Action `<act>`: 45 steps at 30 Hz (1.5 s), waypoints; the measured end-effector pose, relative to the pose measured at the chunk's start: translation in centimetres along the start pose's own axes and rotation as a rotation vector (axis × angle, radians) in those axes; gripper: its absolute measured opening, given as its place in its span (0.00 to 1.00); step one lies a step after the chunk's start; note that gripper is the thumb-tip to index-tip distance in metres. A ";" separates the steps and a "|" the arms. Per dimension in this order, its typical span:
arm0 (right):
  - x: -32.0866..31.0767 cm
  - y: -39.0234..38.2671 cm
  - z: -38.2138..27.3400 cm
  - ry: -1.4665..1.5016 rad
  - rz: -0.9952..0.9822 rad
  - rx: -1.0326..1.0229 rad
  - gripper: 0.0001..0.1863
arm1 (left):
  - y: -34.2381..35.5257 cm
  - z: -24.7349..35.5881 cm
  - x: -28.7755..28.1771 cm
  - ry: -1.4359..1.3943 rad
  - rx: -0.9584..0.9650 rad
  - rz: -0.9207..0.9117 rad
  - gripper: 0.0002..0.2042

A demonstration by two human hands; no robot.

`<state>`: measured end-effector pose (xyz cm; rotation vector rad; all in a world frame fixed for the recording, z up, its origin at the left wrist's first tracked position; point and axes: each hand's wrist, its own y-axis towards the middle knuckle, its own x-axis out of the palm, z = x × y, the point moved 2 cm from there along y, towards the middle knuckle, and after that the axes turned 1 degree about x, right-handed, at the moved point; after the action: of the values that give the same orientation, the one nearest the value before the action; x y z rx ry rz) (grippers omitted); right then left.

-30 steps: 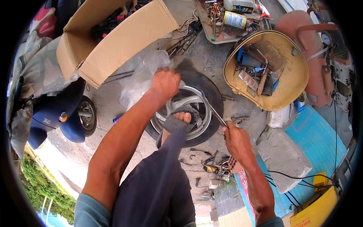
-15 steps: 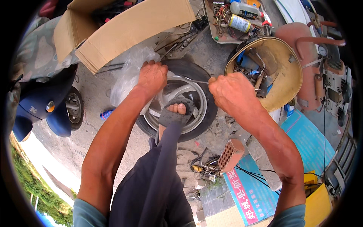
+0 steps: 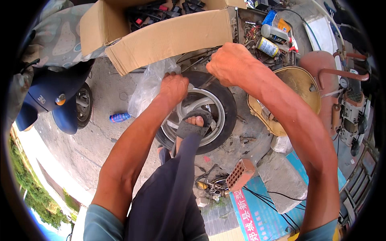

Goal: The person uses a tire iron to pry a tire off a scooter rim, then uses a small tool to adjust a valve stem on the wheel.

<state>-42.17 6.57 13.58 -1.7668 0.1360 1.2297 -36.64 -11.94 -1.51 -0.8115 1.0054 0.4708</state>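
Observation:
My left hand (image 3: 173, 86) is closed at the upper-left edge of a wheel's silver rim (image 3: 214, 132); what its fingers grip is hidden. My right hand (image 3: 227, 64) is wrapped round a metal lever (image 3: 207, 82), raised above the top of the black tyre (image 3: 228, 112), with the lever angled down to the rim. My sandalled foot (image 3: 193, 127) rests on the wheel's middle. A crumpled clear plastic bag (image 3: 146, 92) lies just left of the wheel, beside my left hand.
A cardboard box (image 3: 169, 44) stands beyond, a parts tray (image 3: 292, 26) at back right. A yellow bin (image 3: 299, 78) and red compressor tank (image 3: 311, 64) are right; a scooter (image 3: 48, 102) is left. A perforated brick (image 3: 239, 174) lies near a concrete block (image 3: 279, 178).
My right hand has swung upward and leftward from the wheel's right side, carrying the lever's free end high. My left hand stays at the rim's upper left. The view has shifted somewhat.

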 end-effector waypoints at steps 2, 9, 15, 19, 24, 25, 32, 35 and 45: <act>0.3 1.2 1.6 0.006 0.006 -0.032 0.06 | 0.0 0.0 0.1 0.008 -0.016 0.003 0.06; 4.0 3.7 5.5 -0.006 0.067 -0.078 0.06 | 0.9 1.3 -0.3 -0.043 -0.025 -0.006 0.07; 2.2 -0.1 -1.2 -0.029 0.167 -0.173 0.06 | -1.4 0.3 0.7 -0.030 -0.012 0.003 0.06; 0.1 3.3 -1.8 -0.163 0.373 -0.285 0.05 | 0.8 0.6 0.4 -0.086 -0.025 0.092 0.07; -0.4 7.4 -0.2 -0.181 0.193 -0.345 0.05 | 0.8 0.2 1.0 -0.144 -0.082 -0.003 0.07; -0.6 7.1 0.2 -0.187 0.179 -0.335 0.05 | 0.6 -0.1 0.8 -0.146 -0.095 -0.011 0.07; 1.5 4.0 0.4 -0.030 0.204 -0.200 0.08 | -0.4 -1.1 -0.2 -0.157 -0.164 -0.018 0.07; 4.0 4.5 3.5 0.116 0.133 -0.162 0.15 | -0.4 -1.2 -0.2 -0.174 -0.176 -0.019 0.07; 5.8 9.4 6.6 0.172 0.328 -0.257 0.17 | 0.1 -1.6 -0.9 -0.168 -0.128 -0.071 0.08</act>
<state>-48.94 8.58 2.87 -2.1359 0.3959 1.3713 -38.01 -13.15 -1.21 -0.9035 0.7952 0.5369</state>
